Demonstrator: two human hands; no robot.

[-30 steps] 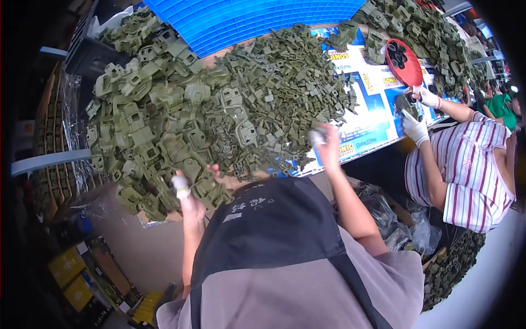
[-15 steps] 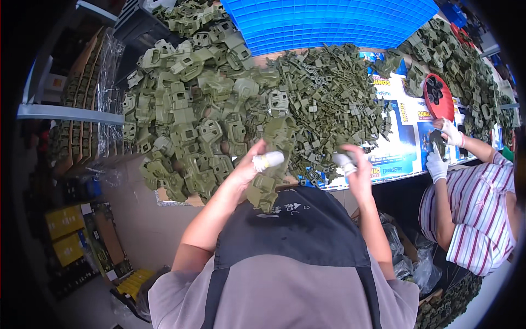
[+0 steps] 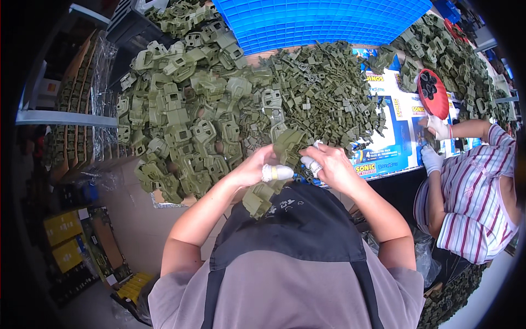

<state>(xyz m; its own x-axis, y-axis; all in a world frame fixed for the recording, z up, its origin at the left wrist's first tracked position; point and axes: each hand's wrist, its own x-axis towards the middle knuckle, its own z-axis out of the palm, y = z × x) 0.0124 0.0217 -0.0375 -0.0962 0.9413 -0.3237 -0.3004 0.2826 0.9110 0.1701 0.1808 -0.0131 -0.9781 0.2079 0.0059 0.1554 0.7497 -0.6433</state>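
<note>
My left hand [image 3: 253, 171], its thumb wrapped in white, is closed round the edge of an olive-green plastic toy vehicle body [image 3: 289, 147] in front of my apron. Against the right side of that body, my right hand [image 3: 335, 167] is closed with its fingers bent and pressed together; anything small between them is hidden. White wrapping covers a digit of this hand too. Below my left hand, at the apron's top, lies another olive-green vehicle part [image 3: 257, 200]. Just beyond both hands is a heap of small olive-green plastic parts [image 3: 320, 93].
A pile of larger vehicle bodies [image 3: 181, 109] covers the table's left side. Behind the heap stands a blue plastic crate [image 3: 323, 22]. At right, a co-worker's gloved hands [image 3: 435, 129] are near a red tray [image 3: 442, 107] of black round parts, over printed card [image 3: 402, 140].
My right hand has moved left from beside the small parts to the vehicle body, and its fingers have closed. My left hand and the body have shifted slightly right. The co-worker's hands moved slightly.
</note>
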